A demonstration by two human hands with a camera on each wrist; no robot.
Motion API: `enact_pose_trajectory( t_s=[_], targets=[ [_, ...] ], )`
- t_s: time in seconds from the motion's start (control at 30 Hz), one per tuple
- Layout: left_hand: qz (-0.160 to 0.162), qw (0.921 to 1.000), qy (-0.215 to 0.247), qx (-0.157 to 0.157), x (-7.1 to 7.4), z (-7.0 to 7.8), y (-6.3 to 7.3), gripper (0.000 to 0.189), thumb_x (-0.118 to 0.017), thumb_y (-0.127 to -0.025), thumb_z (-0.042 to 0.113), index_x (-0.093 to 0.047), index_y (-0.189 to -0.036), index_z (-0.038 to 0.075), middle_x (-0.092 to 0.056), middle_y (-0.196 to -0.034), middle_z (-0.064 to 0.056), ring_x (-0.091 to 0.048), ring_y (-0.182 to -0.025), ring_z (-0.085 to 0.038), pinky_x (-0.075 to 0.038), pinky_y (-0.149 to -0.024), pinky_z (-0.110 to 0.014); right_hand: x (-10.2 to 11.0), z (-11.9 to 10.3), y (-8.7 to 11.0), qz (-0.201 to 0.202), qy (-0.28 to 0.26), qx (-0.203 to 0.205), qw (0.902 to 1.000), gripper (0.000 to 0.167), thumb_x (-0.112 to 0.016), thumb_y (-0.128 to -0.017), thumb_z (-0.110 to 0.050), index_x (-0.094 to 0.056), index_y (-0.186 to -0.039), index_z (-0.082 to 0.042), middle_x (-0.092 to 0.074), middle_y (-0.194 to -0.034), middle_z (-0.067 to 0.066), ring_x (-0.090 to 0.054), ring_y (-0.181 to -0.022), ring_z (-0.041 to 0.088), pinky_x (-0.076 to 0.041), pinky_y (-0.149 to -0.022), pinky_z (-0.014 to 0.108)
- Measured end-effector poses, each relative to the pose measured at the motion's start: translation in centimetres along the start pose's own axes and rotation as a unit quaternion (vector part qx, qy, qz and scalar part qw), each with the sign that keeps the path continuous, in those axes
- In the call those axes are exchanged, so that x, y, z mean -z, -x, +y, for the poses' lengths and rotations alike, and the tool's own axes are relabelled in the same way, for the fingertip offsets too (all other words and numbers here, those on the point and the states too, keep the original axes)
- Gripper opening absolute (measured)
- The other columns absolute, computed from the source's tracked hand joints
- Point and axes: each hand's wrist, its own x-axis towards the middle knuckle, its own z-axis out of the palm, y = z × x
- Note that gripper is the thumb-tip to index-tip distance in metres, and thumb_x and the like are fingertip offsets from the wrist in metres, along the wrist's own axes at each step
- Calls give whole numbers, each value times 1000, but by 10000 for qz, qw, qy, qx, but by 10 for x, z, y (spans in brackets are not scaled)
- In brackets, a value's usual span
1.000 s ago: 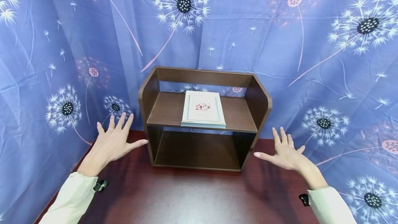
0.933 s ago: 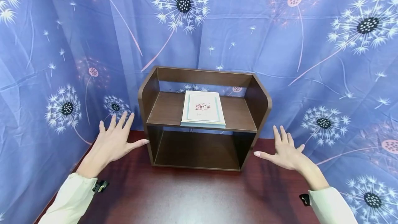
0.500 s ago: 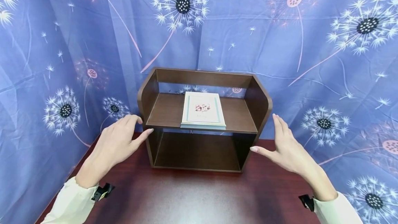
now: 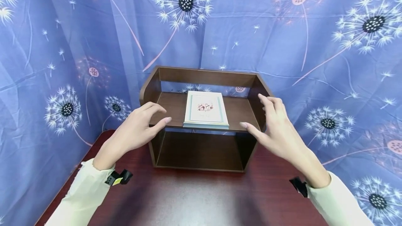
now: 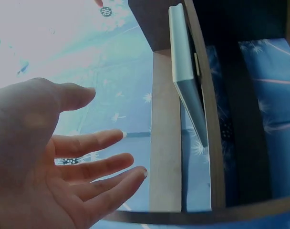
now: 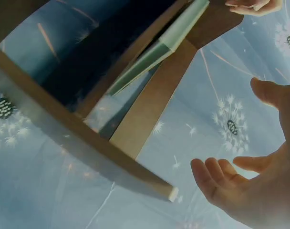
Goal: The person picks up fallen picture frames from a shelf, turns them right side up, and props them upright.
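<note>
A white book (image 4: pixel 205 109) with a pale blue border and pink flowers on its cover lies flat on the upper shelf of a small dark brown bookshelf (image 4: pixel 201 151). To the book's left, my left hand (image 4: pixel 136 126) hovers in front of the shelf, thumb and fingers apart, holding nothing. My right hand (image 4: pixel 274 126) is raised at the right side panel, its fingers loosely bent and holding nothing. Both wrist views show a gap between each hand and the book's pale edge (image 5: pixel 182 57). In the right wrist view the book (image 6: pixel 159 50) appears tilted by the camera angle.
The bookshelf stands on a glossy dark red table (image 4: pixel 188 198). Behind it and on both sides hangs a blue curtain (image 4: pixel 238 37) printed with dandelions. The shelf's side panels (image 4: pixel 150 91) rise beside the book.
Both hands have moved inward and up from beside the bookshelf to in front of its upper shelf, their spread fingers now more bent. The book has stayed in place.
</note>
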Motion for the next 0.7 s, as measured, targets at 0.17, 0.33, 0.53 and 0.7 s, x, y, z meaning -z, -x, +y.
enact_pose_trajectory(
  t_s=[0.17,0.33,0.53,0.7],
  targets=[
    [-365,9992,126,43,-3,3,-19,47,-65,-104,40,-66,-136,5,-65,-139,-14,-64,-129,-34,-52,-109,-55,1,-5,-36,-762,-288,-404,9959,85,-79,-94,-41,-39,-156,3,-50,-133,23,-51,-116,34,-46,-98,51],
    [-885,9958,189,158,-6,6,-35,58,-61,-105,45,-59,-146,5,-61,-148,-16,-58,-139,-35,-47,-116,-57,-4,-3,-75,-1404,-328,-621,9876,80,-76,-96,-43,-45,-151,6,-53,-129,24,-53,-117,35,-47,-99,51],
    [-1249,9919,171,170,-15,4,-54,61,-60,-105,44,-56,-150,3,-57,-154,-18,-52,-146,-35,-44,-119,-56,-24,4,-120,-2227,-339,-1052,9686,80,-72,-96,-47,-48,-149,7,-59,-139,25,-59,-128,37,-48,-110,53],
    [-1599,9868,154,228,-23,1,-67,65,-59,-105,43,-50,-154,0,-55,-156,-19,-52,-147,-35,-44,-120,-55,-45,17,-145,-2701,-227,-1317,9535,80,-69,-95,-50,-51,-145,9,-70,-129,24,-65,-127,35,-50,-111,51]
  ],
)
